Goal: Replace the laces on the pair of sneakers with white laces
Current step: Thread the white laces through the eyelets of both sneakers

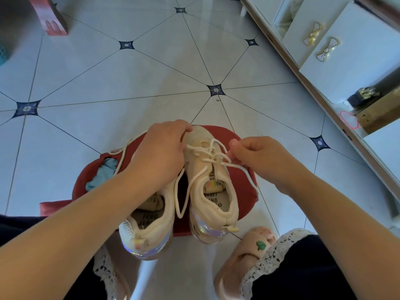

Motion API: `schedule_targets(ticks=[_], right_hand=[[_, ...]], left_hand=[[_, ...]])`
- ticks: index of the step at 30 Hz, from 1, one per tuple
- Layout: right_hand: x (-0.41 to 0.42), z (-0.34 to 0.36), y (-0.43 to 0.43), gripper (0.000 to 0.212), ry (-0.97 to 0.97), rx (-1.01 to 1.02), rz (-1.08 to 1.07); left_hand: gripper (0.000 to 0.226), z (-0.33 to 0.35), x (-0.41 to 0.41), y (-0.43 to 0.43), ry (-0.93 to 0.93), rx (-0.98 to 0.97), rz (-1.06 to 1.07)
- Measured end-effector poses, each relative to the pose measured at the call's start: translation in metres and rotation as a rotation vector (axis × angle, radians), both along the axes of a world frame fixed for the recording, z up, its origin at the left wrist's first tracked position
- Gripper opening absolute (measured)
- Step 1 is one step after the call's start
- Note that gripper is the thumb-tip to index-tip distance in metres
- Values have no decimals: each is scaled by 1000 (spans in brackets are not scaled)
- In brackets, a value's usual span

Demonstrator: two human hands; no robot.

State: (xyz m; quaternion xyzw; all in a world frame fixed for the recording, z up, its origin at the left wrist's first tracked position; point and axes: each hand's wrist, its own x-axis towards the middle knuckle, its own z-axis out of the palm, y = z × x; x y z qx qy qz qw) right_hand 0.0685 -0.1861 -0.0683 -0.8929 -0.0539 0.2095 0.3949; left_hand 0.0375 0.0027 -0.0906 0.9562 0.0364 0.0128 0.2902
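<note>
Both sneakers sit side by side on a red stool (240, 180), toes pointing away from the person, heels toward the camera. The right sneaker (211, 191) is partly threaded: a white lace (195, 180) crosses its upper eyelets loosely, and one long slack loop hangs down into the gap between the two shoes. The right hand (259, 156) is closed, pinching a strand of that lace just beside the shoe's right side; the strand's tail runs under the hand and trails over the stool edge. The left hand (160, 148) lies over the front of the left sneaker (149, 226), fingers curled down, fingertips touching the toe of the right sneaker. Its fingertips are hidden, so I can't tell whether it grips anything. A second lace (122, 153) lies loose across the stool's left side, passing under the left forearm. Blue cloth (104, 173) shows at an opening in the stool's top, on the left. The stool stands on a tiled floor (129, 83). A pink slipper (244, 254) is on the floor near the stool at lower right. A white cabinet (357, 61) with bow-shaped handles runs along the right edge, with a cardboard box (381, 111) by it.
</note>
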Motion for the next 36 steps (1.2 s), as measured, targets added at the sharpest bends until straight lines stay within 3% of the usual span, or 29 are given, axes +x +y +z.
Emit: schedule_targets(ticks=[4, 6, 10, 15, 20, 23, 27, 32, 36], right_hand=[[3, -13, 7, 10, -128, -9, -44], [6, -17, 10, 14, -157, -5, -39], [14, -21, 16, 21, -162, 40, -13], [17, -29, 22, 13, -152, 10, 21], [18, -30, 21, 12, -109, 96, 39], [17, -30, 21, 13, -160, 37, 97], [15, -33, 26, 16, -263, -156, 230], [14, -34, 25, 34, -300, -183, 232], [12, -34, 21, 36, -319, -191, 232]], left_hand=[[33, -2, 5, -2, 105, 122, -70], [27, -2, 6, -2, 83, 119, -63], [12, -1, 7, -5, 33, -124, 62], [22, 0, 2, -12, 145, -569, 198], [19, 1, 2, -10, 206, -724, 234], [18, 3, 2, -10, 258, -788, 256], [18, 6, -1, -9, 301, -775, 243], [19, 10, -5, -5, 269, -575, 208], [20, 11, -4, -3, 256, -476, 179]])
